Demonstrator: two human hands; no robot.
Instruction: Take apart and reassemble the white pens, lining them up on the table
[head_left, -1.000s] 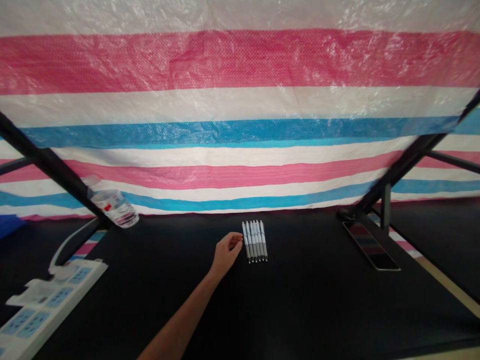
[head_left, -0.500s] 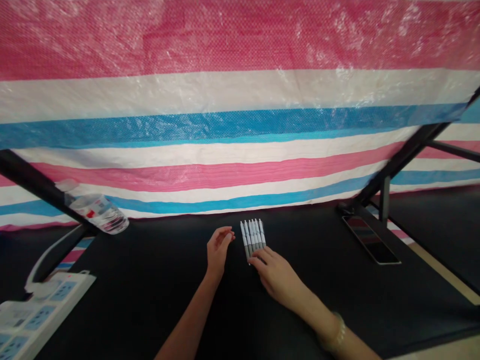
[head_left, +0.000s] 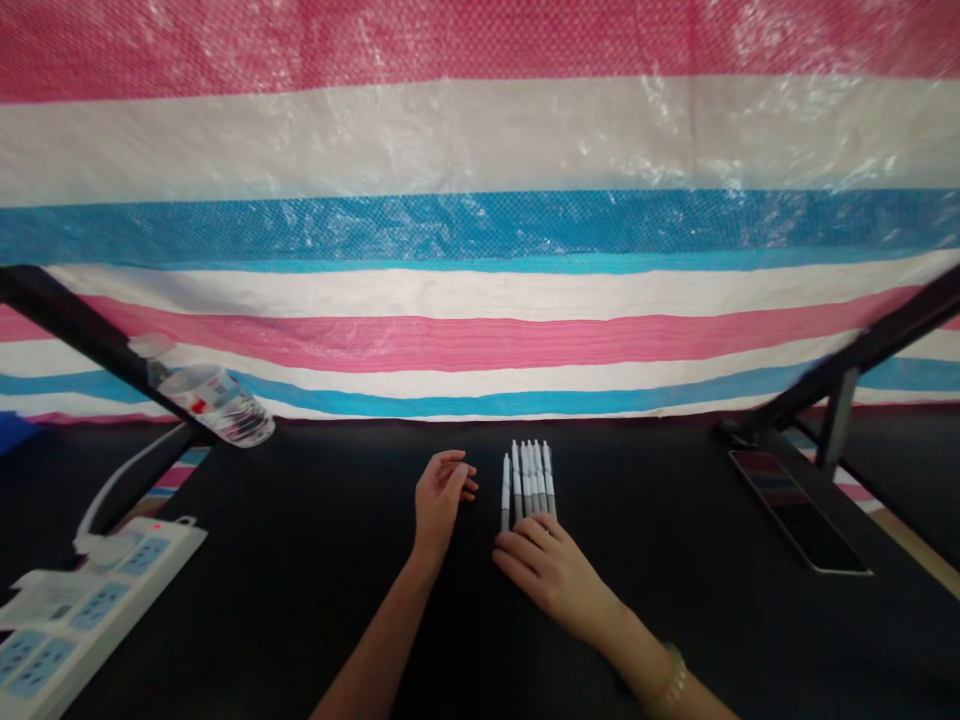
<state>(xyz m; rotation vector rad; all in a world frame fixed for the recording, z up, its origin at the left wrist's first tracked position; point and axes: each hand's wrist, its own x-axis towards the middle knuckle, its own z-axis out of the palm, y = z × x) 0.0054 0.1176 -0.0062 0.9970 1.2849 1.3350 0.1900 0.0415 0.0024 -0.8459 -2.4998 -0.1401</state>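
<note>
Several white-and-grey pens (head_left: pixel 529 478) lie side by side on the black table top (head_left: pixel 315 560). The leftmost pen (head_left: pixel 505 490) sits a little lower and apart from the row. My right hand (head_left: pixel 544 573) lies palm down just below the pens, fingers stretched and touching their near ends. My left hand (head_left: pixel 440 497) rests to the left of the pens, fingers loosely curled, holding nothing that I can see.
A clear water bottle (head_left: pixel 212 400) lies tilted at the back left against a black bar. A white power strip (head_left: pixel 71 600) sits at the left edge. A dark phone (head_left: pixel 799 510) lies at the right. A striped tarp (head_left: pixel 480 230) hangs behind.
My right hand came in from below and now rests on the pens' near ends. The leftmost pen has slid toward me, out of the row. My left hand drew back leftward.
</note>
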